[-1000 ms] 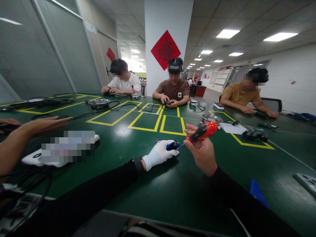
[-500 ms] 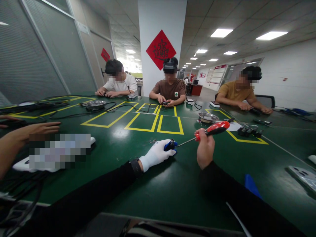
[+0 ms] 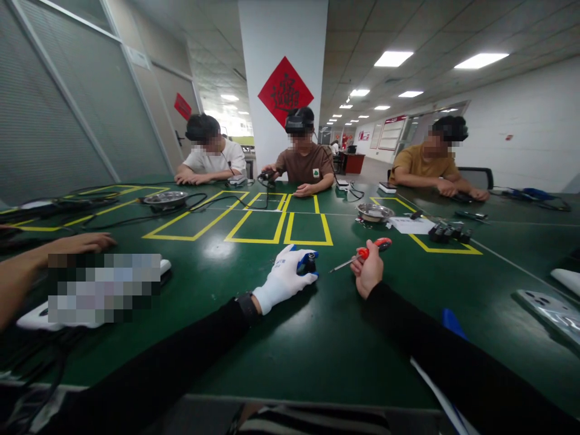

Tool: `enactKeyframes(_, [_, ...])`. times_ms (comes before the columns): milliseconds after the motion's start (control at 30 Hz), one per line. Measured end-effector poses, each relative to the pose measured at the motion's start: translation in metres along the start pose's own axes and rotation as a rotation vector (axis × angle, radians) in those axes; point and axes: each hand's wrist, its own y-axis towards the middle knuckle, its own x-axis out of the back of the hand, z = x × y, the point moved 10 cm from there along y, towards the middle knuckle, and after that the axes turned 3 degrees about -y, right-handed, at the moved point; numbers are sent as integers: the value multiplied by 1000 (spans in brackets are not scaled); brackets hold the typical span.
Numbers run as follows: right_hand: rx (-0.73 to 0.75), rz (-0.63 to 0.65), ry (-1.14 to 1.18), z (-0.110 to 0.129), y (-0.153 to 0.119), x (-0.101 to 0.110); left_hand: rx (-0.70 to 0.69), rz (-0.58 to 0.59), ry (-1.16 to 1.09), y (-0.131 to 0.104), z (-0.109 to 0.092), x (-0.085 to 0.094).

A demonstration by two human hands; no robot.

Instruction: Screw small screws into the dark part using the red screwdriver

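My left hand [image 3: 283,278], in a white glove with blue on the palm side, rests low over the green table. Its thumb and fingers curl around a small black part [image 3: 310,266] with a shiny round top, which stands upright. My bare right hand [image 3: 369,272] grips a screwdriver [image 3: 384,244] with a red and black handle. The metal shaft slants down to the left, and its tip is a short way right of the black part, apart from it. Fingers of the glove hide some of the part's side.
To the right are a metal bowl [image 3: 383,212], white paper [image 3: 412,226], several black parts [image 3: 449,233], a phone [image 3: 550,314] and a blue object [image 3: 453,323]. A co-worker's hand [image 3: 84,243] lies at left near a white device [image 3: 165,266]. Three people sit opposite.
The screwdriver tip has come away from the black part, and its handle has dropped lower. My gloved fingers look looser around the part. The view has shifted slightly.
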Motion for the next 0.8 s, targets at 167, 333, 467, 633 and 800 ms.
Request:
enactKeyframes(167, [45, -28, 7, 3, 2, 3, 33, -19, 7, -1, 7, 1])
enactKeyframes(333, [56, -40, 17, 8, 0, 3, 87, -4, -17, 0, 12, 0])
enactKeyframes(467, [49, -54, 16, 7, 5, 7, 122, -1, -48, -1, 15, 0])
enactKeyframes(633, [7, 45, -21, 5, 14, 2, 16, 41, -56, -3, 0, 2])
enactKeyframes(800, [-8, 235, -110, 4, 8, -18, -133, -43, -110, 4, -4, 38])
